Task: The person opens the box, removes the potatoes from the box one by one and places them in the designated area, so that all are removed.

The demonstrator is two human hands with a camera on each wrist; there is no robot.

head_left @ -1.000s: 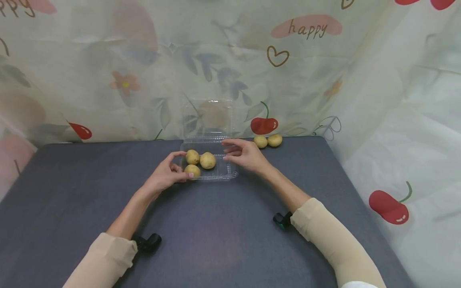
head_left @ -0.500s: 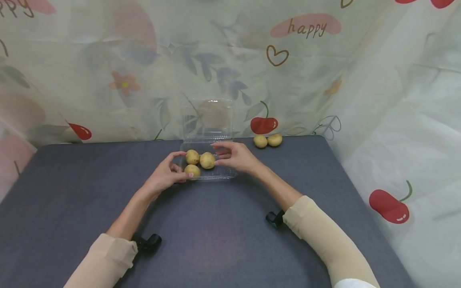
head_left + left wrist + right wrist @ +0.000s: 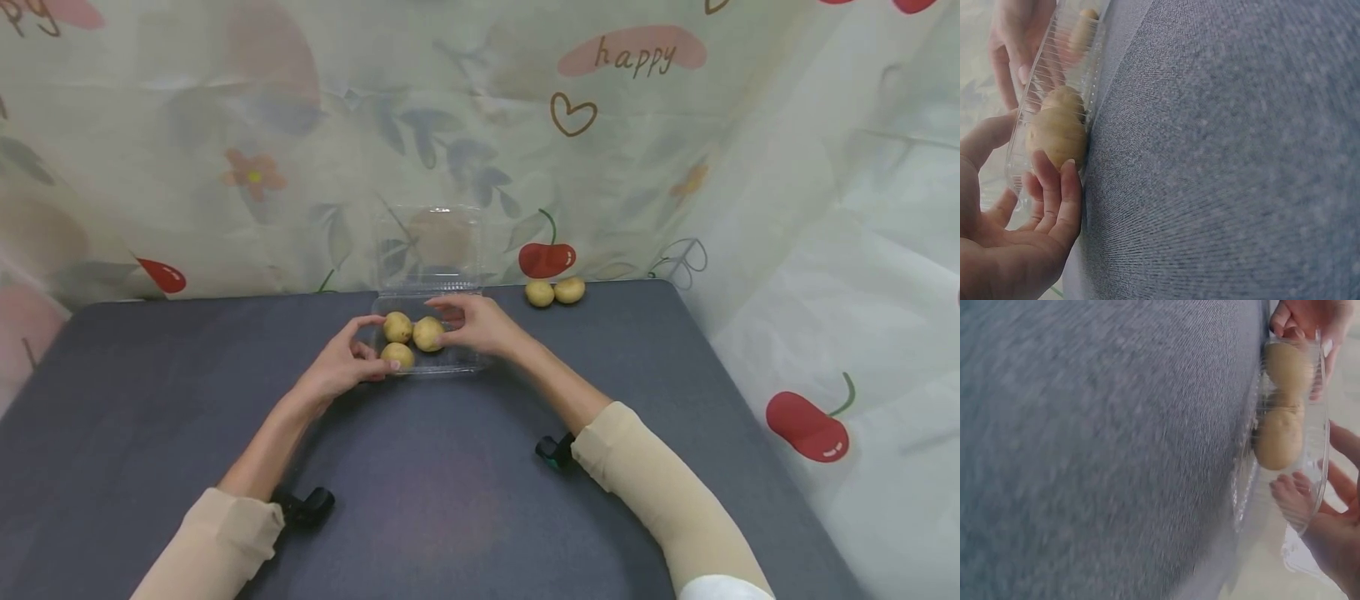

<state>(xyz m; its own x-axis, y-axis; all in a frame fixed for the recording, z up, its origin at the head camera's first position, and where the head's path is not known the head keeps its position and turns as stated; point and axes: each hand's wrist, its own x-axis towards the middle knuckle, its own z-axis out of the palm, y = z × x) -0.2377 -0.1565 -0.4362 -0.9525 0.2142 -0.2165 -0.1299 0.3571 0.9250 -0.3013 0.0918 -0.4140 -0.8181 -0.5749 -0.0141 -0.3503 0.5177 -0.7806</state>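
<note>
A clear plastic clamshell box (image 3: 468,360) stands open at the back middle of the grey table, its lid (image 3: 429,246) upright. Three small potatoes lie in it; the front one (image 3: 397,356) (image 3: 1057,134) is nearest my left hand (image 3: 378,343) (image 3: 1035,206). That hand grips the box's left end, with the thumb over the rim and the fingers along the front wall. My right hand (image 3: 450,323) (image 3: 1310,506) reaches into the box, and its fingers and thumb curl round the middle potato (image 3: 426,333) (image 3: 1279,437). The third potato (image 3: 396,326) lies behind, at the left.
Two more potatoes (image 3: 553,292) lie on the table (image 3: 450,500) by its back edge, right of the box. A patterned curtain (image 3: 637,167) hangs close behind and to the right. Small black wrist mounts (image 3: 303,504) sit under both sleeves.
My right hand slid left from the box's right side into the box, onto the middle potato. The left hand, the box and the other potatoes stayed still.
</note>
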